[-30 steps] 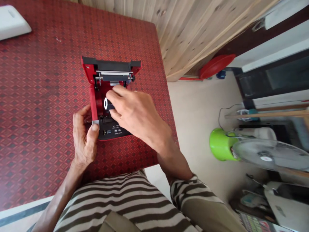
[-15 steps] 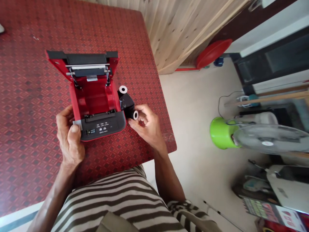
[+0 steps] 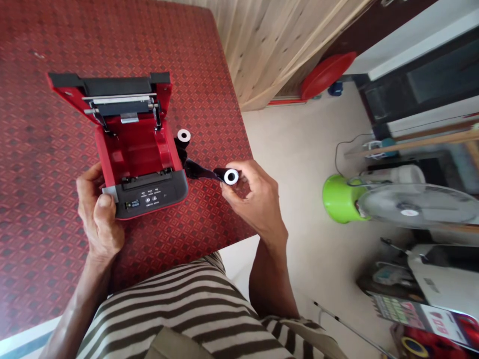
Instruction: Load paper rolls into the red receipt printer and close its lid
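Observation:
A small red printer [image 3: 134,149] with a dark front panel stands open on the red patterned table [image 3: 45,234], its lid tipped back and its inner bay bare. My left hand [image 3: 95,212] grips the printer's front left corner, thumb on a grey tab. My right hand [image 3: 252,197] pinches a small black roll with a white core [image 3: 229,176] just right of the printer. A black ribbon [image 3: 196,170] runs from it to a second white-cored roll [image 3: 183,136] lying on the table beside the printer's right wall.
The table's right edge runs close to my right hand, with beige floor beyond. A wooden wall panel [image 3: 269,45] stands behind. On the floor stand a fan [image 3: 415,204] with a green base [image 3: 339,199], a red tub [image 3: 325,75] and assorted clutter at lower right.
My right hand lifted the ribbon rolls out of the printer bay, set one beside the printer and drew the other rightward, stretching the black ribbon. The view has shifted right.

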Motion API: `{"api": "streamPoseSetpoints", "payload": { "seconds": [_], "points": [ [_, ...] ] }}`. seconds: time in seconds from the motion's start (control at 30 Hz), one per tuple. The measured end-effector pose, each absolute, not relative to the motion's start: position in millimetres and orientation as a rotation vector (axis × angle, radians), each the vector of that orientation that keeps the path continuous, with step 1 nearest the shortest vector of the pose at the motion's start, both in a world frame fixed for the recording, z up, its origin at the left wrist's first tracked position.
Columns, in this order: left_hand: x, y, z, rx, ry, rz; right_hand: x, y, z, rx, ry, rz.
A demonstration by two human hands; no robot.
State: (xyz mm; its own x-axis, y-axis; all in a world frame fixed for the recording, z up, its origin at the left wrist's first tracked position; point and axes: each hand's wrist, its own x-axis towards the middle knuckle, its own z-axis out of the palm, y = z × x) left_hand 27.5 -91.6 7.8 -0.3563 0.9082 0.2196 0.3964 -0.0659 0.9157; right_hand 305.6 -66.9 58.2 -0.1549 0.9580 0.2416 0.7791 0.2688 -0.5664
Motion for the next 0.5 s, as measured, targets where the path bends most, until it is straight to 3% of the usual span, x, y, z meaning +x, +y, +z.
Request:
{"api": "streamPoseSetpoints", "payload": {
  "seconds": [0.27,0.5],
  "points": [
    [29,-89,10,1.407,1.731,1.461,315,-71,74,-1.239,-2.047,0.793],
    [30,-88,4,1.352,1.768,1.495,351,-69,87,-1.24,-1.822,0.97]
  ]
}}
